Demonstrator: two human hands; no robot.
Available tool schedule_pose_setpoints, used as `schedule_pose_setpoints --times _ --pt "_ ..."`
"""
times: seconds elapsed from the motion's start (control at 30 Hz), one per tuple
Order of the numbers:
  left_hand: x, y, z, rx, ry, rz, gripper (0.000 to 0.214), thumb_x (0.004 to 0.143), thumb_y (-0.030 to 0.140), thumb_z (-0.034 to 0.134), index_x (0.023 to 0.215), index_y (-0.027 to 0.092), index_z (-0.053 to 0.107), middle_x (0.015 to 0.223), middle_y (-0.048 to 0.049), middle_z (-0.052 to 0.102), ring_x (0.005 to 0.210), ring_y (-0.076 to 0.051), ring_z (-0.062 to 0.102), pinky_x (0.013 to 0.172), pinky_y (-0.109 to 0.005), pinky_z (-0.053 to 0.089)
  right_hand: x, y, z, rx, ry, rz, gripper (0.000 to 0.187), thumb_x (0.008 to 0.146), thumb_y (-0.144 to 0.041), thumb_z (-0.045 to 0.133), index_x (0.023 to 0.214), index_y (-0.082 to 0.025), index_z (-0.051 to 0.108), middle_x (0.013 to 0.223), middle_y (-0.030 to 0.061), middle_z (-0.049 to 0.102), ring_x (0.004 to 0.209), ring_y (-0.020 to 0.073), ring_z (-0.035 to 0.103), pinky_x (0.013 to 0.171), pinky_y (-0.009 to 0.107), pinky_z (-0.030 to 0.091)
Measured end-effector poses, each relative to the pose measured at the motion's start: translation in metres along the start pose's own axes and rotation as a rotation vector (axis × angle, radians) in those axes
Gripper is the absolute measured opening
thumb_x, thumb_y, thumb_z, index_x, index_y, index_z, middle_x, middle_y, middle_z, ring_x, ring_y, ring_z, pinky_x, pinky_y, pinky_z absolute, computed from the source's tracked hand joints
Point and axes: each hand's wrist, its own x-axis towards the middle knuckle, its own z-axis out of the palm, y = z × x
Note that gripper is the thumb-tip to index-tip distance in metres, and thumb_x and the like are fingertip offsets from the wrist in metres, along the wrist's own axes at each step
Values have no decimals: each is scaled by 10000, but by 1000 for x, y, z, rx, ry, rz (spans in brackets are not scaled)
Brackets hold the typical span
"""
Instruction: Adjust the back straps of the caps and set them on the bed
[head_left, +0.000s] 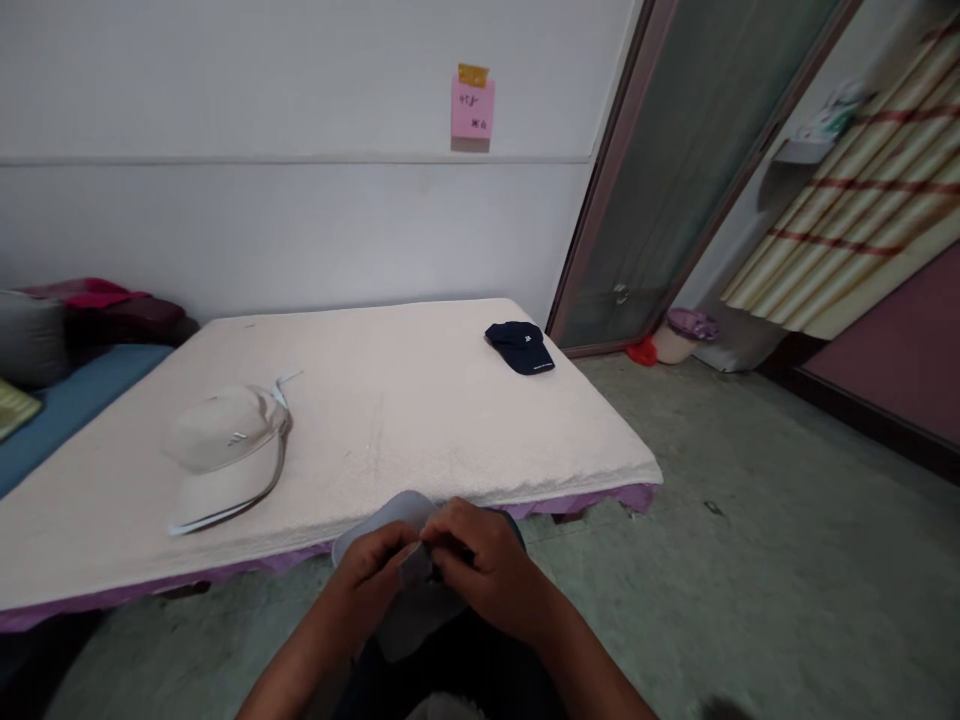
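Both of my hands are closed on a light grey cap (390,525) held just in front of the bed's near edge. My left hand (375,578) grips the cap from the left, and my right hand (487,570) pinches a part of it near the middle. A beige cap (225,450) lies on the cream bed cover (420,420) to the left. At the bed's far right corner lies a dark navy cap (521,347).
The low bed stands against a white wall bearing a pink note (472,108). Folded bedding (90,310) is piled at the far left. A glass door (675,170) stands to the right, with a small bin (679,338) and striped curtain (862,190) beyond. Grey floor lies to the right.
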Motion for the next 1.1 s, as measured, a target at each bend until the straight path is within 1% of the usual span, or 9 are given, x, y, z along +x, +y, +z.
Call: schedule_pose_setpoints --times 0.23,0.4,0.5,0.67,0.8,0.87,0.93,1.0,1.1 --pt "1 -4 3 113 -46 8 254 855 344 453 669 177 495 627 37 421 599 -114 373 547 -223 315 4 0 -5 -118 -94 56 141 713 -49 524 768 -179 528 728 -28 543 676 105 484 624 218 347" --pt "3 -4 3 159 -33 35 271 866 335 436 642 184 462 612 42 404 595 -114 368 544 -223 306 8 5 0 -71 -37 136 104 684 -80 551 704 -180 533 617 -49 516 569 86 445 521 196 308" --pt "3 -2 3 148 -20 27 264 870 336 439 661 182 487 619 38 420 600 -116 372 541 -223 306 8 12 3 46 0 214 72 685 -117 570 677 -178 533 569 -55 503 527 80 430 482 188 298" --pt "3 -4 5 129 -17 75 235 858 261 455 646 181 514 614 30 446 603 -119 379 544 -225 303 8 35 12 473 -21 399 75 688 -115 495 713 -185 509 508 -65 515 431 90 487 430 191 363" --pt "2 -9 -1 56 55 75 209 842 236 466 638 191 469 615 37 407 596 -120 362 542 -225 302 9 48 13 566 113 454 76 670 -114 501 671 -186 480 454 -76 499 383 89 459 409 199 360" --pt "2 -8 -5 38 101 52 213 851 274 458 656 191 468 624 36 398 598 -121 357 545 -227 306 8 45 11 562 176 437 74 697 -124 513 682 -188 478 464 -72 505 403 91 462 438 209 376" --pt "2 -6 -8 42 123 31 225 852 298 458 653 191 462 622 37 386 594 -121 349 543 -228 305 5 35 8 492 191 364 38 748 -149 527 745 -185 516 525 -54 535 472 100 498 496 223 404" --pt "3 -4 -8 51 131 21 235 842 298 469 635 192 443 616 39 373 590 -121 341 536 -227 299 2 23 7 318 180 242 47 787 -164 540 818 -189 565 641 -25 572 583 111 534 569 232 420" --pt "4 -1 -6 60 125 26 230 835 288 467 628 191 443 616 37 376 594 -123 342 537 -227 300 -1 9 7 43 135 25 136 816 -120 518 894 -198 598 826 15 597 759 131 558 689 252 425"
